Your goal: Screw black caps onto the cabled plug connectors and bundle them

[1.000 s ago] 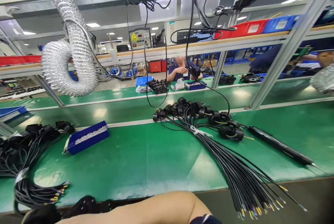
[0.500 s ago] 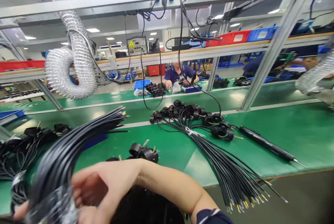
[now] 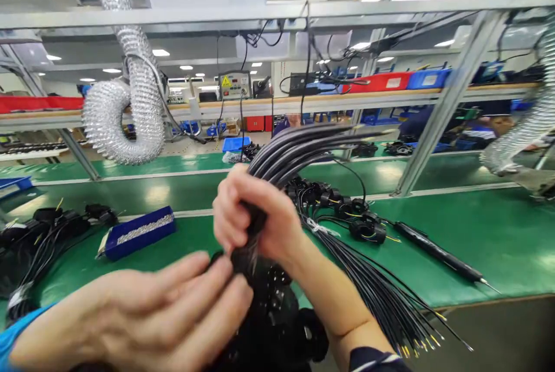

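My right hand (image 3: 264, 210) is wrapped round a bundle of black cables (image 3: 299, 146). The cables' free ends arch up and to the right. Below that fist, black round plastic parts (image 3: 281, 302) hang at the bundle's lower end, partly hidden by my hands. My left hand (image 3: 165, 308) is blurred. Its fingers are stretched out, with the tips at the cables just under my right hand; its thumb is hidden. Behind my right forearm, a second cable bundle (image 3: 359, 268) lies on the green bench, bound with a white tie (image 3: 321, 227).
A blue tray (image 3: 143, 233) of small metal pieces lies left of centre. More black parts with cables (image 3: 43, 239) sit at far left. A black pen-shaped tool (image 3: 437, 250) lies at right. A metal post (image 3: 446, 94) and silver duct (image 3: 143, 111) stand beyond. A co-worker is partly hidden behind the cables.
The cable bundle and my right hand have moved from the lower left to the middle and up. My left hand has come into fuller view. The blue tray is now uncovered.
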